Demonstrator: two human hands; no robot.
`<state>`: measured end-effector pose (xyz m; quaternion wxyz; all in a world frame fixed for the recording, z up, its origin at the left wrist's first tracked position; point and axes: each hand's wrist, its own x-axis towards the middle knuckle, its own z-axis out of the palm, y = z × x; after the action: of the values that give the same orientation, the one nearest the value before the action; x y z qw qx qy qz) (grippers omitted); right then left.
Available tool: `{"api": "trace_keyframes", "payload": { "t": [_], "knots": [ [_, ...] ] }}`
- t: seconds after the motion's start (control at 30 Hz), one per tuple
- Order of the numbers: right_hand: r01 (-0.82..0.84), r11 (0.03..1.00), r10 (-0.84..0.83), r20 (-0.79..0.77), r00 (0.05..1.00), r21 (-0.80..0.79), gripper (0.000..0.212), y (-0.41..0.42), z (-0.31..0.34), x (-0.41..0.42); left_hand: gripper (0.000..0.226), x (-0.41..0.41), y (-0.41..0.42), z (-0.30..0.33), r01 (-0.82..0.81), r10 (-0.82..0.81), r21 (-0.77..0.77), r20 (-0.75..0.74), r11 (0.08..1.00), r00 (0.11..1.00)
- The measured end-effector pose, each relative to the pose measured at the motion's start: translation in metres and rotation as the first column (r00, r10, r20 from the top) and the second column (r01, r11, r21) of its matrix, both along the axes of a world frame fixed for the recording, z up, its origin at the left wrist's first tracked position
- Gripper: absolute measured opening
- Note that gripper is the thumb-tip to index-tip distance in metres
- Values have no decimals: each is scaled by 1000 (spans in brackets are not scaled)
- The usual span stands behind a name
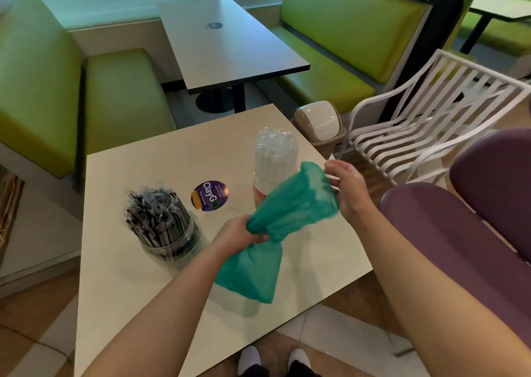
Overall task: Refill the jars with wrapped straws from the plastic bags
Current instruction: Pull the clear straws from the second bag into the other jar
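Observation:
A green plastic bag hangs above the white table, tilted up to the right. My left hand grips it around its pinched middle. My right hand pinches its upper end. Whatever is in the bag is hidden by the green plastic. On the left of the table stands a clear jar packed with dark wrapped straws. Behind the bag stands a second clear jar filled with clear-wrapped white straws; the bag covers its lower part.
A purple round sticker lies on the table between the jars. A beige swing-lid bin and a white slatted chair stand off the table's far right. Purple seats are at my right, green benches behind.

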<state>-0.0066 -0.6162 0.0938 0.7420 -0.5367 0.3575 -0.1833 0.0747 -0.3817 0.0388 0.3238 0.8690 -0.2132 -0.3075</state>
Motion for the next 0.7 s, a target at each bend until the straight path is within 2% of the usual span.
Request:
{"api": "trace_keyframes", "payload": {
  "t": [0.07, 0.13, 0.2, 0.23, 0.3, 0.37, 0.43, 0.5, 0.57, 0.63, 0.7],
  "knots": [
    [51, 998, -51, 11, 999, -23, 55, 4, -2, -6, 36, 0, -2, 2, -98, 89, -83, -103, 992, 991],
    [-6, 1000, 5, -34, 999, -17, 86, 14, -14, -17, 39, 1, -5, 2, -158, 133, -141, -173, 977, 976],
    [-192, 978, 199, -100, 975, 75, 107, 28, -35, -30, 38, -2, -10, 5, -177, 136, -186, -210, 967, 968],
    [-309, 942, 325, -126, 937, 131, 109, 37, -44, -36, 37, -4, -14, 7, -182, 131, -213, -233, 960, 964],
    [-498, 844, 529, -159, 834, 198, 94, 55, -54, -43, 39, -8, -20, 10, -201, 124, -260, -286, 944, 950],
    [-582, 790, 612, -173, 772, 195, 74, 66, -59, -47, 45, -11, -23, 13, -239, 134, -286, -343, 928, 930],
    [-532, 827, 557, -135, 820, 182, 60, 66, -60, -49, 49, -13, -23, 15, -260, 113, -309, -422, 915, 900],
    [-404, 885, 432, -84, 898, 233, 51, 58, -60, -51, 57, -14, -19, 18, -203, 24, -308, -499, 929, 867],
    [-320, 902, 344, -37, 938, 289, 49, 50, -60, -53, 75, -16, -16, 18, -130, -54, -275, -573, 953, 818],
    [-275, 915, 288, 0, 958, 297, 46, 47, -59, -55, 86, -18, -16, 15, -97, -87, -266, -604, 959, 792],
    [-227, 936, 236, -3, 972, 270, 39, 49, -57, -56, 85, -21, -19, 12, -123, -53, -259, -582, 958, 812]
  ]
}}
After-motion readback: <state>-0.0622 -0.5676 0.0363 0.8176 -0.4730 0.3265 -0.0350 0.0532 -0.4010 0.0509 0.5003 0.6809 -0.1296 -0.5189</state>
